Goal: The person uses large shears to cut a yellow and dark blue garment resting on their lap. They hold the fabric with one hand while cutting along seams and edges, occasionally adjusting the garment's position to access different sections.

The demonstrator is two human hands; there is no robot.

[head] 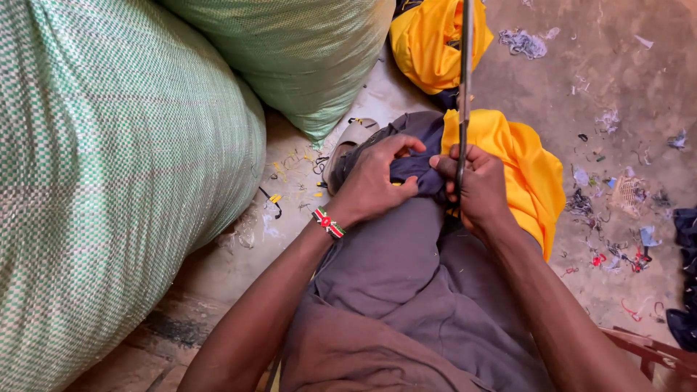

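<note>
Gripping a fold of dark grey-blue woven cloth (pixel 410 168) between both hands, at centre of view, over the lap. Left hand (pixel 374 181) at 9 o'clock of the fold, fingers (pixel 401 145) curled and clenched on the upper edge, thumb pressed beneath. Right hand (pixel 479 190) at 3 o'clock, fingers closed around the same fold and around a thin dark upright rod or blade (pixel 465 87) running toward 12 o'clock; whether blade or plain bar cannot be told. Bright yellow satin-like fabric (pixel 526 170) draped at 3 o'clock of the hands, touching the dark cloth; a second heap of the same yellow fabric (pixel 428 40) at 12 o'clock. Red, green and white beaded wristband (pixel 328 223) on the left wrist. Two large green-and-white woven plastic sacks (pixel 109 181) filling the 9 to 11 o'clock region. Earthen floor (pixel 617 94) strewn with thread and cloth scraps from 1 to 4 o'clock.

For good execution, judged from this pose: keeping the fold taut between the two grips; holding both thumbs clear of the rod's edge; working close to the rod, so that the cloth neither bunches nor slips; keeping the yellow fabric out of the pinch. Main risk, by estimate: a fingertip straying against the rod.
</note>
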